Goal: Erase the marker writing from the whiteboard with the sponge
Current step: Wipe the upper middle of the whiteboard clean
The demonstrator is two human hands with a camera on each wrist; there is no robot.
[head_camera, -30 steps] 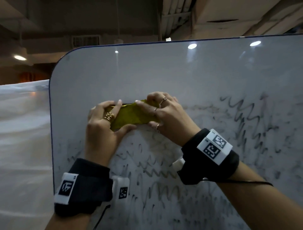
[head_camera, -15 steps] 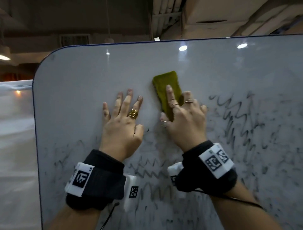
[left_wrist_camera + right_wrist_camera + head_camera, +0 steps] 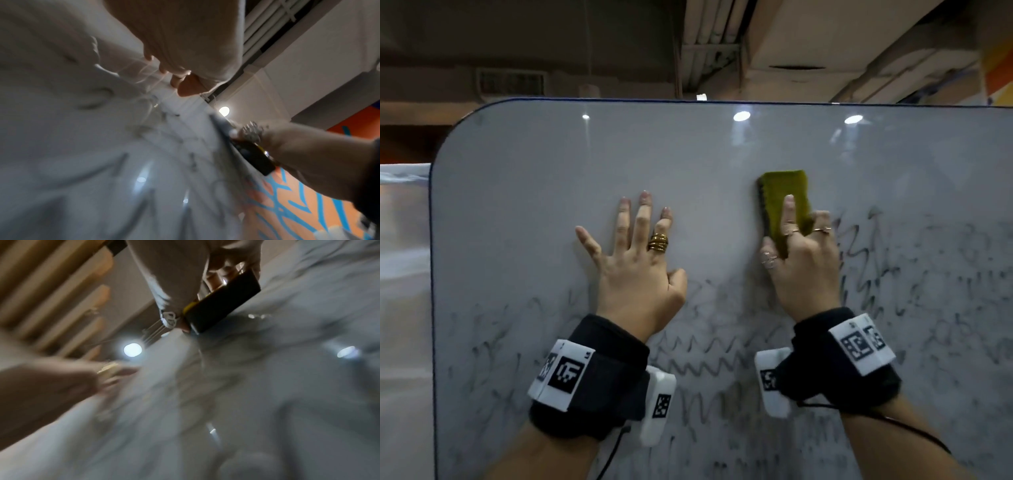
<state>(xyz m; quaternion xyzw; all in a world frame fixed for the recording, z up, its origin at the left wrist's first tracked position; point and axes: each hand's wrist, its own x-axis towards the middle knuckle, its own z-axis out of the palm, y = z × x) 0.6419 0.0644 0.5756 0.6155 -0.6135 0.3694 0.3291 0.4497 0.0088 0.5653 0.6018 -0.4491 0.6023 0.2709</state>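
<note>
An upright whiteboard (image 3: pixel 722 154) fills the head view, its upper part wiped, its lower and right parts covered in smeared black marker squiggles (image 3: pixel 893 267). A yellow-green sponge (image 3: pixel 784 195) with a dark underside lies flat on the board, upright, near the top of the scribbles. My right hand (image 3: pixel 801 260) holds it against the board, index finger along its back, thumb and other fingers curled at its sides. The sponge's dark side (image 3: pixel 222 305) shows in the right wrist view. My left hand (image 3: pixel 640 260) lies flat on the board to the left, fingers spread.
The board's rounded left edge (image 3: pixel 433 274) stands in front of a white covered surface (image 3: pixel 404 274). Ceiling ducts and lights are above. An orange and blue wall (image 3: pixel 308 211) shows past the board's right side in the left wrist view.
A second ago both hands held the sponge together. The left hand let go and flattened on the board; the right hand turned the sponge upright and has slid it rightward.
</note>
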